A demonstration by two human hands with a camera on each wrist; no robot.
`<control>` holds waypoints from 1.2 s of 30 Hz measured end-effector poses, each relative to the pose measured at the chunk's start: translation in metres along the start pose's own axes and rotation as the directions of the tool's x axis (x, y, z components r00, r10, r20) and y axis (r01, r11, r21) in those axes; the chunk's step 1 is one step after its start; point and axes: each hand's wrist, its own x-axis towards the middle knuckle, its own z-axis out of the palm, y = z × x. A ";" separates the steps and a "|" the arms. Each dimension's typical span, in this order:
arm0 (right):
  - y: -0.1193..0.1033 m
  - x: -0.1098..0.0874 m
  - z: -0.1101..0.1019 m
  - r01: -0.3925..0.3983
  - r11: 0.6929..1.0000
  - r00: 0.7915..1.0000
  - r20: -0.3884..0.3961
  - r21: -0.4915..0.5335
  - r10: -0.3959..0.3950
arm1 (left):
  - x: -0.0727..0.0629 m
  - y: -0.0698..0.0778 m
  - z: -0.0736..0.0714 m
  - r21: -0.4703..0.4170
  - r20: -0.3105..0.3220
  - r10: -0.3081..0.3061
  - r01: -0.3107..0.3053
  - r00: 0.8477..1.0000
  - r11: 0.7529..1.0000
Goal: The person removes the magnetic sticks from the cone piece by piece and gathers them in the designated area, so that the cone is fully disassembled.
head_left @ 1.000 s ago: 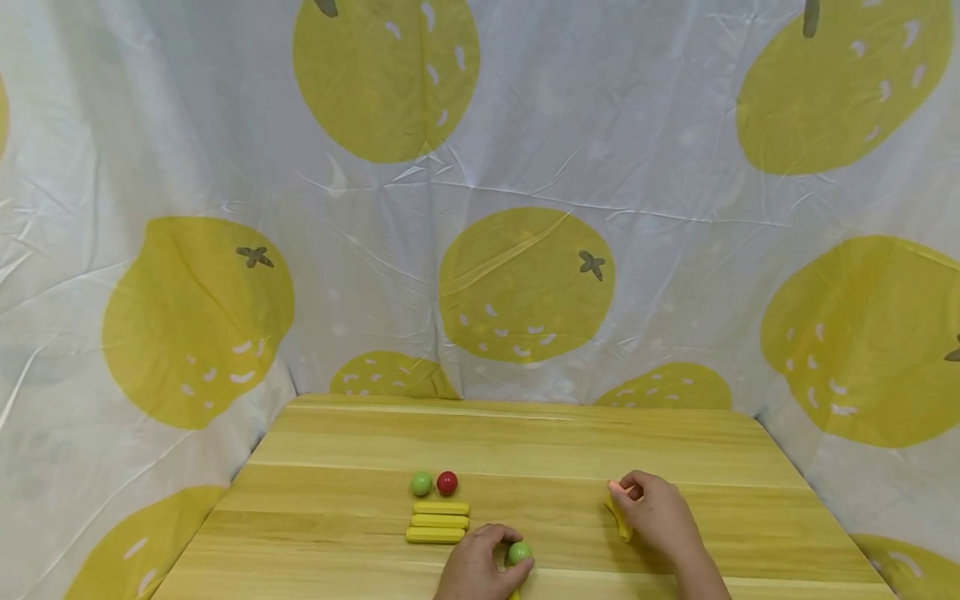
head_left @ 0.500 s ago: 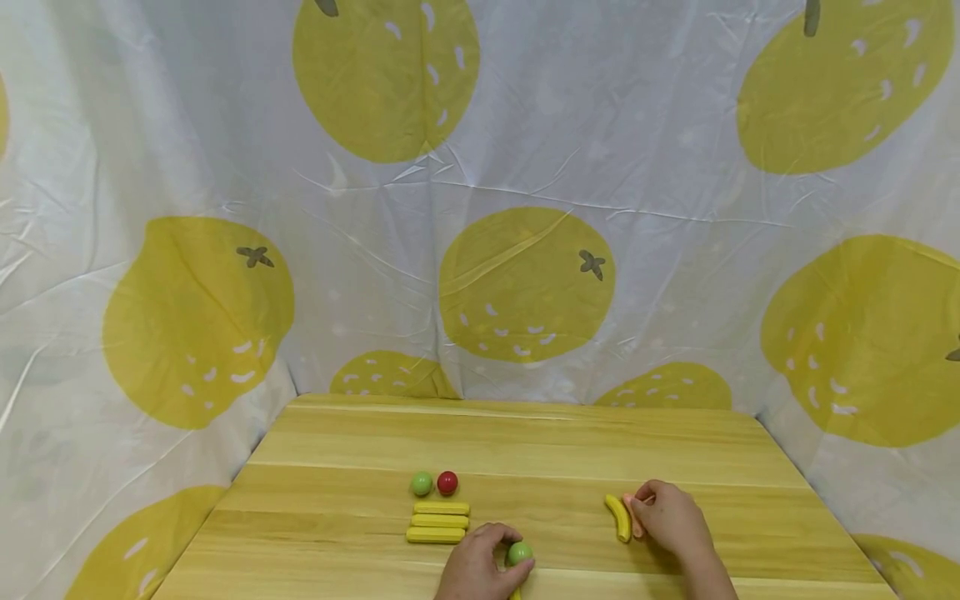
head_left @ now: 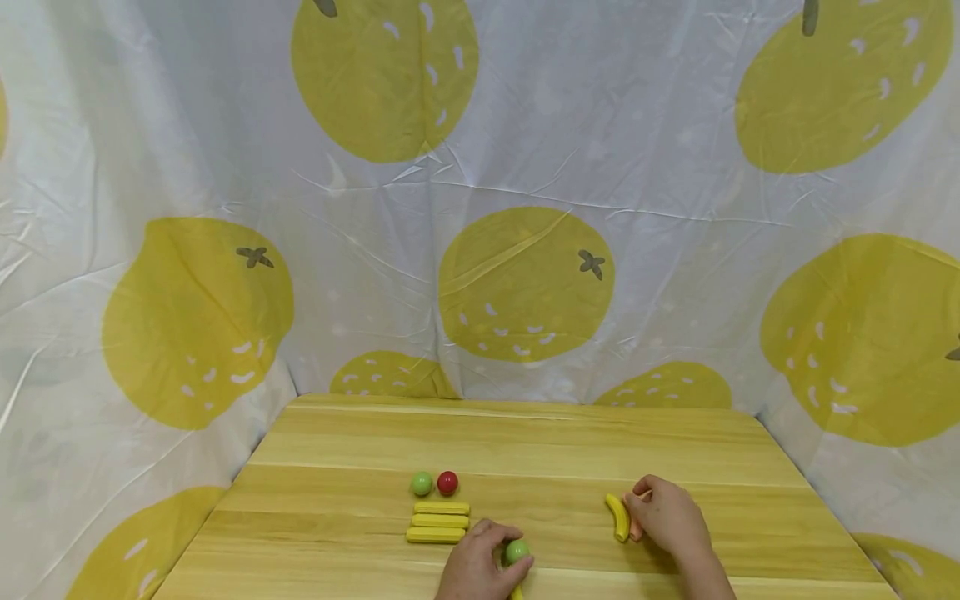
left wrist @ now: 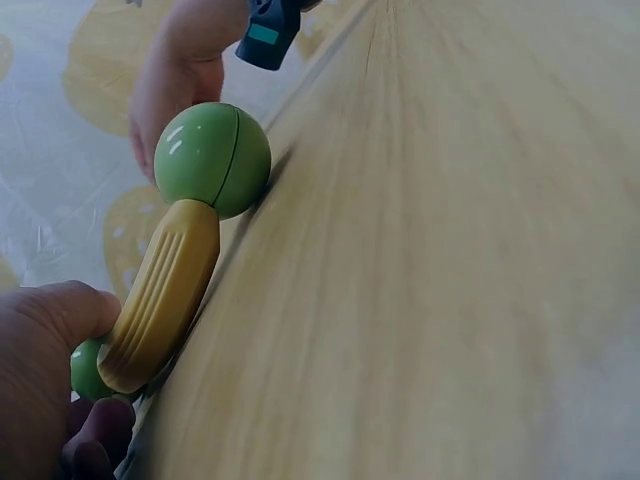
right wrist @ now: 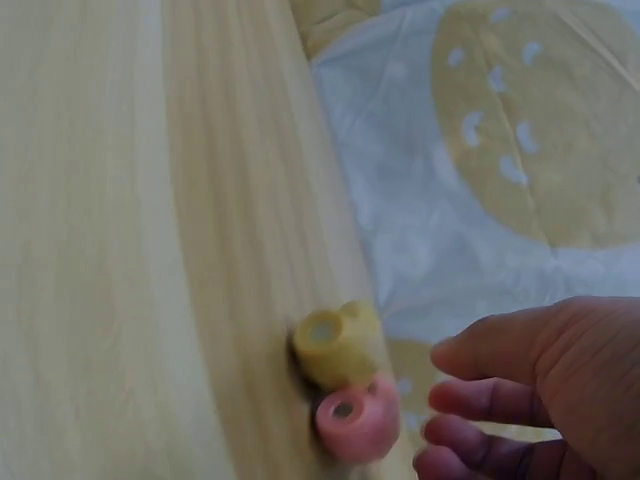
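Note:
In the head view my left hand (head_left: pixel 483 562) curls its thumb and fingers round a green ball (head_left: pixel 517 551) at the table's near side. This ball joins a yellow ridged stick (left wrist: pixel 165 290), with a second green ball (left wrist: pixel 212 160) on the stick's other end. Part of the gripped ball is hidden behind my thumb in the left wrist view. My right hand (head_left: pixel 671 517) is at a pink curved stick (right wrist: pixel 358 423), which lies beside a yellow curved stick (head_left: pixel 618 517). In the right wrist view its fingers (right wrist: pixel 490 400) are spread slightly apart from both pieces.
On the wooden table (head_left: pixel 525 442), three yellow straight sticks (head_left: pixel 438 522) lie in a parallel row left of centre. Behind them sit another green ball (head_left: pixel 422 483) and a red ball (head_left: pixel 447 482). A fruit-printed curtain (head_left: pixel 360 283) surrounds the table's back and sides.
My right hand has moved right from the yellow curved stick, leaving the pink one visible beside it, then shifted slightly up. My left hand has barely moved.

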 end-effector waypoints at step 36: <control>-0.069 -0.037 0.065 0.249 0.867 0.710 0.528 0.431 -0.466 | 0.004 -0.004 -0.003 -0.013 -0.079 -0.044 0.043 0.996 0.999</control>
